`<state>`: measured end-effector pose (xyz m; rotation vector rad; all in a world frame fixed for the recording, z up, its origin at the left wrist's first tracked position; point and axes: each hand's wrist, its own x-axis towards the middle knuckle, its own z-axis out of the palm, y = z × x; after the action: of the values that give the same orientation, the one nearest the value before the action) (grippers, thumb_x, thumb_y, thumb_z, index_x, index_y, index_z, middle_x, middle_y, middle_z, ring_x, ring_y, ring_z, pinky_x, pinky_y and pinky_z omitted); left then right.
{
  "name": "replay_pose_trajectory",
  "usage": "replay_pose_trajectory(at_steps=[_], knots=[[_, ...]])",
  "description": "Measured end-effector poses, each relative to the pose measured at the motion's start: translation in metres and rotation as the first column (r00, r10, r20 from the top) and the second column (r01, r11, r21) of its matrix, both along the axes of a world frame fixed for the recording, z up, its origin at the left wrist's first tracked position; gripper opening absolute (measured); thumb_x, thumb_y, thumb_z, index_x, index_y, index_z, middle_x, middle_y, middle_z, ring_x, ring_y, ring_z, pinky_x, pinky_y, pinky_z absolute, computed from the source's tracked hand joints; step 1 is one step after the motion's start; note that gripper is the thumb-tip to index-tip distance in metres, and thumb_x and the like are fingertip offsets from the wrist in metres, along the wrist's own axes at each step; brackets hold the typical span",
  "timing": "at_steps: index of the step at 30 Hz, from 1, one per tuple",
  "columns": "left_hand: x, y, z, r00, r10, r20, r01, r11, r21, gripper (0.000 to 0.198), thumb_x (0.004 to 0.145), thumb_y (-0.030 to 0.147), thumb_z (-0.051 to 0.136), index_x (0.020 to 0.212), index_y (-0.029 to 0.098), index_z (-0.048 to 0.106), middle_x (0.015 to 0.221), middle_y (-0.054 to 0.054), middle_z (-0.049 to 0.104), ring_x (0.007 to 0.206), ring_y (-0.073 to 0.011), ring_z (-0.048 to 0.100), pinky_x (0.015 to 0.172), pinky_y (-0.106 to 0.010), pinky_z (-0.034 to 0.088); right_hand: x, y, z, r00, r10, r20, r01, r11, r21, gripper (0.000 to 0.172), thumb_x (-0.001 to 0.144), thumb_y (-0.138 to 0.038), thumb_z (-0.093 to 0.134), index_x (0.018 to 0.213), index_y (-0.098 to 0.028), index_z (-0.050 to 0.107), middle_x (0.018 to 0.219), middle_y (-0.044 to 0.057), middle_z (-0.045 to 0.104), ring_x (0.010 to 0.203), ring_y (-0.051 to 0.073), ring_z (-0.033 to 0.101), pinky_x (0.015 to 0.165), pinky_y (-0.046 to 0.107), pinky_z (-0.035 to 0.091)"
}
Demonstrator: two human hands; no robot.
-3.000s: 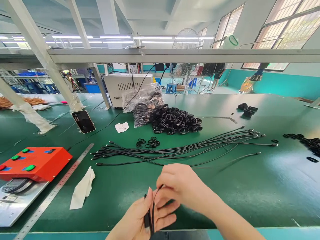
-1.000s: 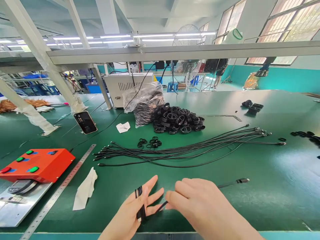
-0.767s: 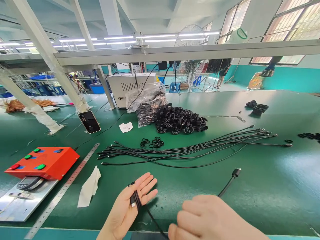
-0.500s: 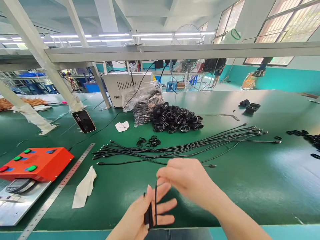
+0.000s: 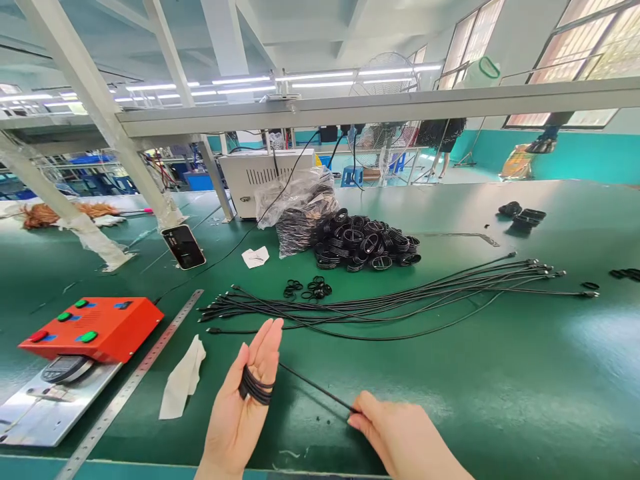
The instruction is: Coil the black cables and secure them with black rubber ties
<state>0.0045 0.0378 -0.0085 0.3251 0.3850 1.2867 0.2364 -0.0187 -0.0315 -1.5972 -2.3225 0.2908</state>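
A black cable (image 5: pixel 257 387) is wound in several turns around the fingers of my left hand (image 5: pixel 240 413). That hand stands palm up with its fingers stretched, and the thumb lies against the coil. From the coil the cable's loose length runs to the right, where my right hand (image 5: pixel 395 427) pinches it between thumb and fingertips just above the bench. Beyond both hands, several straight black cables (image 5: pixel 380 303) with plugs on their ends lie across the green bench (image 5: pixel 500 387). Part of the wound cable is hidden behind my left fingers.
Behind the cables lie small black rings (image 5: pixel 317 288) and a heap of coiled cables (image 5: pixel 370 240) beside a clear plastic bag (image 5: pixel 305 213). On the left are an orange box (image 5: pixel 95 330), a steel ruler (image 5: pixel 135 380), a white paper piece (image 5: pixel 183 380) and a phone (image 5: pixel 183 247).
My right hand has moved down and right from above my left hand, drawing the cable out sideways. My left hand has moved left and turned upright; the coil shows more clearly.
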Motion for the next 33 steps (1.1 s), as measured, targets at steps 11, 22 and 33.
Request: replay_pose_trajectory(at_steps=[11, 22, 33], knots=[[0.038, 0.005, 0.006, 0.566, -0.077, -0.821, 0.403, 0.895, 0.194, 0.045, 0.090, 0.046, 0.053, 0.127, 0.024, 0.061, 0.118, -0.010, 0.071, 0.104, -0.0223, 0.067, 0.087, -0.029, 0.052, -0.011, 0.030, 0.077, 0.970, 0.244, 0.013, -0.243, 0.959, 0.143, 0.015, 0.092, -0.018, 0.048, 0.077, -0.019, 0.051, 0.071, 0.001, 0.064, 0.059, 0.014, 0.056, 0.051, 0.025, 0.025], [0.043, 0.071, 0.007, 0.674, -0.565, -0.476, 0.629, 0.777, -0.032, 0.043, 0.091, 0.035, 0.057, 0.060, 0.009, 0.072, 0.034, 0.002, 0.052, 0.031, -0.0055, 0.050, 0.039, -0.014, 0.042, -0.047, 0.101, -0.009, 0.336, -0.190, -0.922, -0.261, 0.922, -0.285, 0.036, 0.094, -0.053, 0.033, 0.083, -0.020, 0.043, 0.057, -0.006, 0.051, 0.042, 0.009, 0.048, 0.042, 0.019, 0.036], [0.044, 0.061, 0.004, 0.741, -0.579, -0.341, 0.593, 0.802, -0.073, 0.028, 0.092, 0.016, 0.054, 0.116, 0.020, 0.068, 0.133, -0.009, 0.062, 0.113, -0.0168, 0.064, 0.088, -0.017, 0.054, -0.033, 0.092, -0.002, 0.363, -0.282, -0.888, -0.547, 0.707, -0.448, 0.030, 0.091, -0.038, 0.040, 0.084, -0.014, 0.055, 0.058, 0.000, 0.060, 0.054, 0.012, 0.060, 0.060, 0.027, 0.047]])
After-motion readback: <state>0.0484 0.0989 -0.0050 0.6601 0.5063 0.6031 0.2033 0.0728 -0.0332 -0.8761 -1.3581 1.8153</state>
